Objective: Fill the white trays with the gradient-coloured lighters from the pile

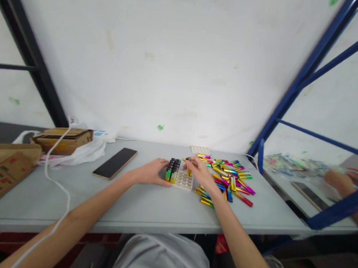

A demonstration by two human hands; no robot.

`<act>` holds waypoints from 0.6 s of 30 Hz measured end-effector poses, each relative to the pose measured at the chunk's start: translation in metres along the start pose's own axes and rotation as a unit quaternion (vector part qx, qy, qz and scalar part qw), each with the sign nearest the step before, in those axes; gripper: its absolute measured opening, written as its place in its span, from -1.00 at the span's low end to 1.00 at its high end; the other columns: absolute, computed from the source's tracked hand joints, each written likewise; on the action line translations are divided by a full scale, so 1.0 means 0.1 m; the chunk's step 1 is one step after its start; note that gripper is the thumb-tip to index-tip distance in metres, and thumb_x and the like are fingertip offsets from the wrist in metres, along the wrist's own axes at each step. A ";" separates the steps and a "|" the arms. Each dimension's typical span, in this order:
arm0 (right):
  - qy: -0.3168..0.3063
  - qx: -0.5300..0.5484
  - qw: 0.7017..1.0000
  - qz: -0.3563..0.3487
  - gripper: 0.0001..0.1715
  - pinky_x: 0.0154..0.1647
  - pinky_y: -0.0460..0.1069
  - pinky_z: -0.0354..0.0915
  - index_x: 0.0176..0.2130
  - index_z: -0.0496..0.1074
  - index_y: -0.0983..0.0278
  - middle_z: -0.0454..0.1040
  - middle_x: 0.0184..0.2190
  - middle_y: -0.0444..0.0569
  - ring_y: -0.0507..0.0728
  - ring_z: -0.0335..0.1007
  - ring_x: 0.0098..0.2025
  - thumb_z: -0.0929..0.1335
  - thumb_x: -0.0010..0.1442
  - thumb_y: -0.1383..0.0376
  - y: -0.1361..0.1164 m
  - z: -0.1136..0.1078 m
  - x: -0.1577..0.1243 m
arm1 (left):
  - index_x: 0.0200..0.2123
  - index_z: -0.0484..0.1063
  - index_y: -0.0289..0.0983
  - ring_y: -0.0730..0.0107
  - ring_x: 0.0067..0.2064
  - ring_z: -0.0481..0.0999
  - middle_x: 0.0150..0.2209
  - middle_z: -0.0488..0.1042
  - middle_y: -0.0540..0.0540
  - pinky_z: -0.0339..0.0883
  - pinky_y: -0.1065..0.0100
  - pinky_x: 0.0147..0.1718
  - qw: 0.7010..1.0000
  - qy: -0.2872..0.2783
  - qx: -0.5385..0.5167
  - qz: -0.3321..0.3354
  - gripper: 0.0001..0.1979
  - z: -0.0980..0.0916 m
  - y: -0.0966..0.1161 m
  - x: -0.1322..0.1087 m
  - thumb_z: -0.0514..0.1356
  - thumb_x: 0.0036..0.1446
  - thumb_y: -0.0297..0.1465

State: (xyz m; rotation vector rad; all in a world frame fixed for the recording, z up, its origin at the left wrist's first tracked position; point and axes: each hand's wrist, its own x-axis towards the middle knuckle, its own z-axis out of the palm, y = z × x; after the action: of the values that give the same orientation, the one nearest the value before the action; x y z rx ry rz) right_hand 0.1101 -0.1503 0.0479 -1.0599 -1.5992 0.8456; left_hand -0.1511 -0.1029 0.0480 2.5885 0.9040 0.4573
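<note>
A small white tray (184,182) with rows of holes lies on the grey table (149,207). Several coloured lighters (172,170) stand upright in its left rows. My left hand (152,171) rests against the tray's left side, fingers curled along the standing lighters. My right hand (198,171) hovers over the tray's far right part and pinches one lighter (187,159) by its top. A loose heap of shiny multicoloured lighters (228,178) lies just right of the tray.
A dark phone (115,162) lies left of the tray. Cardboard boxes (62,138), a white bag and a white cable (59,185) sit at the far left. Another white tray (200,150) lies by the wall. Blue frame bars (292,91) divide off another person's hands (344,177) at right.
</note>
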 end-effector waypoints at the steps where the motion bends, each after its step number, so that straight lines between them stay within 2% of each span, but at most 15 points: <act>1: 0.003 0.001 1.000 -0.005 -0.59 -0.07 0.11 0.45 -0.19 0.37 0.16 0.62 -0.31 -0.05 0.20 0.57 -0.22 0.39 0.30 -0.10 0.02 0.00 -0.01 | 0.29 0.44 -0.28 -0.21 0.32 0.43 0.32 0.45 -0.35 0.26 -0.02 0.35 1.000 -0.001 0.000 0.000 -0.07 0.00 0.00 0.00 0.44 0.02 0.19; 3: 0.019 0.014 1.000 -0.004 -0.63 -0.04 0.14 0.48 -0.11 0.32 0.14 0.66 -0.18 0.00 0.23 0.62 -0.14 0.36 0.34 -0.07 0.04 0.01 -0.02 | 0.29 0.44 -0.27 -0.21 0.31 0.43 0.32 0.45 -0.34 0.27 -0.02 0.34 1.000 0.002 -0.001 0.005 -0.08 0.00 0.00 0.00 0.43 0.03 0.19; 5: 0.021 0.003 1.000 0.003 -0.66 -0.10 0.13 0.50 -0.07 0.30 0.13 0.66 -0.12 0.03 0.24 0.63 -0.12 0.35 0.37 -0.03 0.04 0.02 -0.04 | 0.28 0.44 -0.27 -0.21 0.30 0.44 0.31 0.46 -0.33 0.28 -0.01 0.33 1.000 0.006 -0.001 0.011 -0.09 0.00 0.00 -0.01 0.43 0.03 0.19; 9: -0.016 -0.130 0.991 -0.019 -0.81 -0.16 0.10 0.44 -0.12 0.32 0.14 0.61 -0.31 -0.06 0.22 0.57 -0.28 0.34 0.42 0.09 -0.03 -0.01 -0.07 | 0.26 0.46 -0.28 -0.23 0.30 0.45 0.29 0.48 -0.34 0.29 -0.02 0.33 1.000 0.000 0.003 0.007 -0.11 0.00 -0.01 -0.01 0.43 0.03 0.18; 12: -0.043 -0.217 0.974 -0.051 -0.90 -0.12 0.08 0.40 -0.07 0.37 0.15 0.57 -0.36 -0.09 0.21 0.53 -0.27 0.34 0.44 0.20 -0.07 -0.01 -0.08 | 0.25 0.46 -0.26 -0.22 0.30 0.45 0.29 0.48 -0.33 0.28 -0.04 0.33 1.000 0.002 0.001 0.010 -0.12 0.01 -0.01 -0.01 0.43 0.03 0.18; 14: -0.061 -0.252 0.964 -0.058 -0.83 -0.05 0.09 0.40 0.02 0.41 0.18 0.61 -0.26 -0.03 0.22 0.56 -0.17 0.33 0.43 0.28 -0.07 0.01 -0.09 | 0.25 0.46 -0.26 -0.22 0.30 0.45 0.29 0.48 -0.33 0.28 -0.03 0.33 1.000 0.005 -0.002 0.014 -0.12 0.00 0.00 -0.01 0.44 0.03 0.17; 18: -0.089 -0.296 0.947 -0.085 -0.57 0.24 0.15 0.35 0.23 0.41 0.25 0.60 0.12 0.15 0.26 0.52 0.17 0.35 0.40 0.37 -0.01 0.00 -0.08 | 0.27 0.45 -0.24 -0.20 0.30 0.45 0.30 0.48 -0.30 0.26 -0.01 0.35 1.000 0.001 -0.005 0.022 -0.14 -0.01 0.01 0.00 0.44 0.05 0.14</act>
State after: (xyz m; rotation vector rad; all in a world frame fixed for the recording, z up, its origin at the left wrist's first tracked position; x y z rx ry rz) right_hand 0.1107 -0.1579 0.0464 -1.2530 -2.1391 0.3492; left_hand -0.1508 -0.1041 0.0491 2.6042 0.8454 0.4755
